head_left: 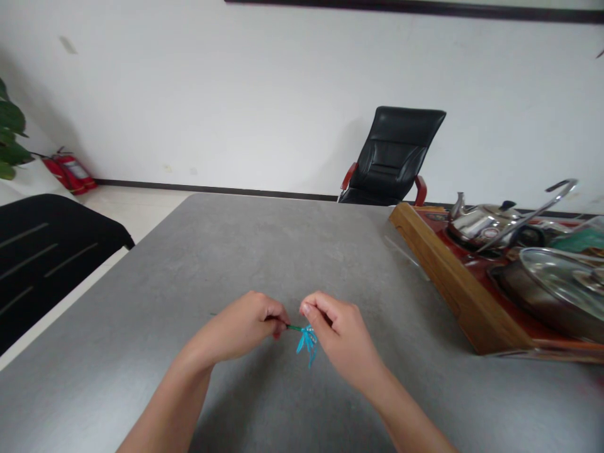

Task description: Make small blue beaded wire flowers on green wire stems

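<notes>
Near the middle of the grey table (pixel 283 245), a small blue item with thin dangling strands (pixel 307 341) hangs from a green stem (pixel 294 328). My left hand (pixel 257 324) pinches the stem, whose other end runs into the fingers; a thin dark tip shows left of the hand. Just right of the blue strands, my right hand (pixel 335 330) is closed, with thumb and index finger pressed together at the top of the blue part. What lies between those fingertips is too small to make out.
At the right stands a wooden tea tray (pixel 438 277) with a steel kettle (pixel 486 225) and a lidded pan (pixel 557 296). A black chair (pixel 396 151) is behind the table, another black seat (pixel 51 258) at the left. Red fire extinguishers (pixel 70 173) and a plant (pixel 12 135) are further back.
</notes>
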### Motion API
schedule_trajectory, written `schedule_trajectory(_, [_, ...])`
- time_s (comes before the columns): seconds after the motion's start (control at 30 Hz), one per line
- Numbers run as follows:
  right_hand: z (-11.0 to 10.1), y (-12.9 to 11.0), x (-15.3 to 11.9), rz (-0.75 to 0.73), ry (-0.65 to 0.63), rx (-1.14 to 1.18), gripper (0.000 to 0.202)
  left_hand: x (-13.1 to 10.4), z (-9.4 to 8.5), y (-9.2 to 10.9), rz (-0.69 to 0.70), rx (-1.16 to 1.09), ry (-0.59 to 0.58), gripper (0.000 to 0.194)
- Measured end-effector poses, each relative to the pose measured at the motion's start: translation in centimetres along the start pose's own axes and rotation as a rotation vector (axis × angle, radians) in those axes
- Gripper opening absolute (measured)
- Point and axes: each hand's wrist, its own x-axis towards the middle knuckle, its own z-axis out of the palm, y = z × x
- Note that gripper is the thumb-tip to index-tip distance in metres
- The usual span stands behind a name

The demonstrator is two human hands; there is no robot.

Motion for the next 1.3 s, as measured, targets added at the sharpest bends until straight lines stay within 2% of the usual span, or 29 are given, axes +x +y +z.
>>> schedule_trajectory(0.27, [0.5, -1.0, -0.9, -0.073, -0.022, -0.126, 0.022, 0.5, -0.6, -0.4, -0.094, 0.005, 0.268, 0.026])
schedule_trajectory(0.4, [1.1, -0.8, -1.0, -0.035, -0.040, -0.191, 0.023, 0.5, -0.9, -0.3, -0.160, -0.022, 0.402, 0.026])
schedule_trajectory(0.53, [1.4, -0.5, -0.7, 0.021, -0.063, -0.241, 0.024, 0.3, -1.1, -0.3, -0.174, -0.081, 0.474, 0.025])
schedule_trajectory(0.73, [2.1, 1.5, 0.3, 0.090, -0.082, -0.187, 0.024, 0.3, -1.1, 0.0, -0.135, -0.187, 0.463, 0.026])
schedule_trajectory(1.03, [3.3, 5.0, 1.7, 0.109, -0.111, 0.052, 0.025, 0.3, -1.0, -0.1, -0.088, -0.223, 0.391, 0.028])
schedule_trajectory(1.3, [3.3, 6.7, 2.3, 0.170, -0.117, 0.277, 0.016, -0.4, -1.2, 0.3, 0.010, -0.157, 0.131, 0.023])
